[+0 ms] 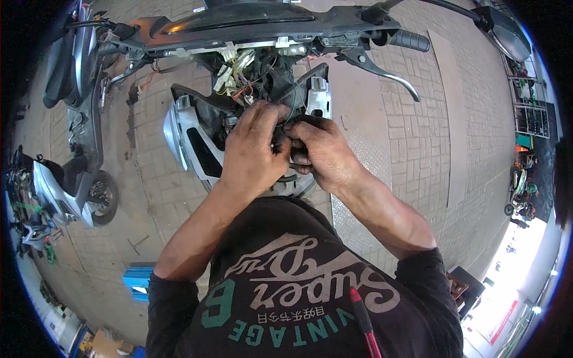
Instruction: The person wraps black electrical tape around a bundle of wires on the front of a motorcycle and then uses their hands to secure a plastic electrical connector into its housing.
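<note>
In the head view I bend over a scooter front with exposed coloured wiring and connectors (239, 71) below its dark handlebar (250, 27). My left hand (256, 146) has curled fingers among the wires at the centre; what they grip is hidden. My right hand (322, 149) is closed just beside it, thumb and fingers pinched near a thin wire, on something I cannot make out. Both hands are darkened at the fingertips. The white-and-black front panel (194, 149) lies around and beneath my hands. A red-topped pen (364, 322) shows against my dark shirt.
A brake lever (397, 83) juts to the right. More scooters (65, 191) stand on the paved floor at left. A blue box (137, 283) lies at lower left. A steel plate (355, 209) is on the floor at right. Shelving (531, 113) lines the far right.
</note>
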`<state>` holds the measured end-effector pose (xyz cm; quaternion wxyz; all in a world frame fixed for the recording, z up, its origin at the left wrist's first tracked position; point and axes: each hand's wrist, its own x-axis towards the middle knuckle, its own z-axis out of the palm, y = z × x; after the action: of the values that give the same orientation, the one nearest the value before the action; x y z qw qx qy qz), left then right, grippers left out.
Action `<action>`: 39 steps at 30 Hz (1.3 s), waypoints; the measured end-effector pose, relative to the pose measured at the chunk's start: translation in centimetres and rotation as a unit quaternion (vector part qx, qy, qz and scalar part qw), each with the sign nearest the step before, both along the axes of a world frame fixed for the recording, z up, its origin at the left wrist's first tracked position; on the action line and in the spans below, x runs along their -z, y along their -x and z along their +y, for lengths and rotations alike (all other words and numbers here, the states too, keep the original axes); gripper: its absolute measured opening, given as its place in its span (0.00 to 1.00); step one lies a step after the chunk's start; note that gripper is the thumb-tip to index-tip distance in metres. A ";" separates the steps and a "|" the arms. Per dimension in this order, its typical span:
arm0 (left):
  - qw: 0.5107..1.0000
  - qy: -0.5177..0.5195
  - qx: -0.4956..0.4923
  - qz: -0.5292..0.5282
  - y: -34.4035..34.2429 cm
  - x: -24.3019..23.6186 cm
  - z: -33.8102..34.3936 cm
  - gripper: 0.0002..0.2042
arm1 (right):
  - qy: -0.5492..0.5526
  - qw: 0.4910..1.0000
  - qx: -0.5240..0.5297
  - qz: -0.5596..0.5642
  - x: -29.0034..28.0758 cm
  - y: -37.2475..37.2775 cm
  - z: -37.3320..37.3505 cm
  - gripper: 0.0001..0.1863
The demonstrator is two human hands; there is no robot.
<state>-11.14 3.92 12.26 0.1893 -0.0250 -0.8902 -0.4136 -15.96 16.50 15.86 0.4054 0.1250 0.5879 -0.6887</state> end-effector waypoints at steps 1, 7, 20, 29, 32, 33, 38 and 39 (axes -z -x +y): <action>1.000 0.004 0.004 -0.007 -0.1 -0.2 -0.1 0.19 | 0.001 1.000 0.003 -0.008 -0.1 0.0 0.0 0.06; 0.972 -0.176 0.077 -0.133 -0.3 -0.5 -1.4 0.16 | -0.021 0.999 -0.033 0.019 -0.3 0.1 0.9 0.06; 0.891 -0.287 0.118 -0.331 0.9 -2.5 -2.1 0.07 | -0.032 0.995 -0.090 0.041 0.3 0.6 2.9 0.07; 0.797 -0.476 0.052 -0.367 1.3 -2.5 -1.8 0.11 | -0.049 0.973 -0.148 0.168 0.3 1.7 3.7 0.07; 0.776 -0.516 0.055 -0.360 1.4 -2.6 -1.6 0.11 | -0.145 0.910 -0.071 0.381 -0.6 0.6 4.1 0.12; 0.766 -0.523 0.059 -0.369 1.5 -2.6 -1.6 0.11 | -0.186 0.847 -0.089 0.491 -0.4 0.4 4.6 0.16; 0.751 -0.545 0.045 -0.370 1.9 -2.7 -1.3 0.10 | -0.152 0.602 -0.112 0.776 1.7 1.3 4.3 0.18; 0.751 -0.549 0.039 -0.364 1.9 -2.7 -1.2 0.10 | -0.147 0.595 -0.114 0.782 1.9 1.5 4.2 0.17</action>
<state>-13.02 2.69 14.97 -0.1846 0.2008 -0.5094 -0.8162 -17.41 20.66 14.01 -0.1587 -0.4719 0.7820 -0.3750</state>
